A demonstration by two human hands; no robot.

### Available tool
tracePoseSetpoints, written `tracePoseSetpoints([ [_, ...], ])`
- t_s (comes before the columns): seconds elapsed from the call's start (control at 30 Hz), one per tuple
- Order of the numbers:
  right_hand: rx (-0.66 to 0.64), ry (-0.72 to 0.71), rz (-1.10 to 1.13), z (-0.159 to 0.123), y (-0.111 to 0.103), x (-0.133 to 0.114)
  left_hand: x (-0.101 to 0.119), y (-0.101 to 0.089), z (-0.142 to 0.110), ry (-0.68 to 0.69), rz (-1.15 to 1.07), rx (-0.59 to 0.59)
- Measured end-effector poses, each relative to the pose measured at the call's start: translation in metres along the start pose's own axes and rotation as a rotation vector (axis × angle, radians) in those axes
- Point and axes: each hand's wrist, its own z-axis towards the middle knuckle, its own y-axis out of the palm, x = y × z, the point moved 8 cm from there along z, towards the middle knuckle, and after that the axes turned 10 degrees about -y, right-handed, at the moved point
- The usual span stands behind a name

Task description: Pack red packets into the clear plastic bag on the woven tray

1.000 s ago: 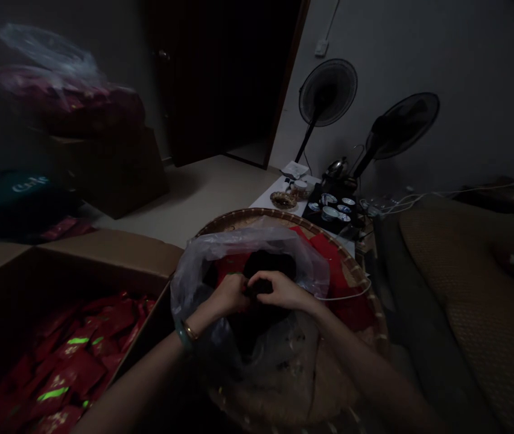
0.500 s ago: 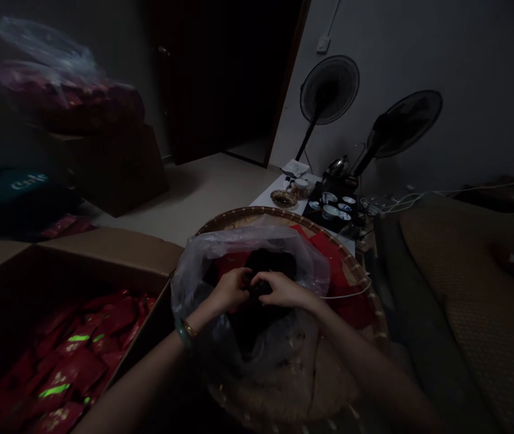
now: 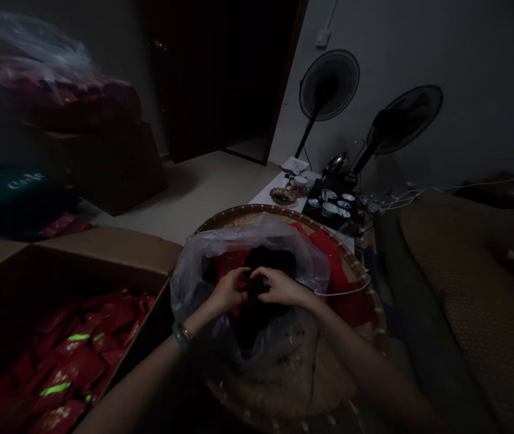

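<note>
Dark contents [image 3: 248,325] lie in the bag [image 3: 227,236] on the tray [image 3: 332,386]. Above, left hand [image 3: 230,292] and right hand [image 3: 282,287] curl close together; in this dimness one cannot tell if they grip something. Working low over the bag seems wise.

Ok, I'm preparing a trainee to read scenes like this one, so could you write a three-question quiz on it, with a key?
1. True or false: the green bangle is on the right wrist.
2. The left hand and right hand are at the mouth of which? (a) cardboard box (b) clear plastic bag (c) kettle
3. How many pedestal fans stand before the wall?

Key: 1. False, the left. 2. b. 3. Two.
</note>
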Motion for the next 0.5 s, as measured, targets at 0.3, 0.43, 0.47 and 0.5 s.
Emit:
tracePoseSetpoints([
  [0.3,0.004,-0.086,-0.193,0.0,0.002,-0.013,-0.007,0.002,0.003,0.003,-0.157,0.024],
  [0.43,0.022,-0.107,-0.26,0.001,0.002,-0.019,-0.006,0.004,0.0,0.026,-0.174,0.053],
  [0.47,0.043,-0.102,-0.262,0.001,0.0,-0.019,-0.007,0.004,-0.001,0.027,-0.174,0.058],
  [0.5,0.063,-0.096,-0.258,0.0,-0.002,-0.018,-0.008,0.004,-0.001,0.025,-0.17,0.064],
])
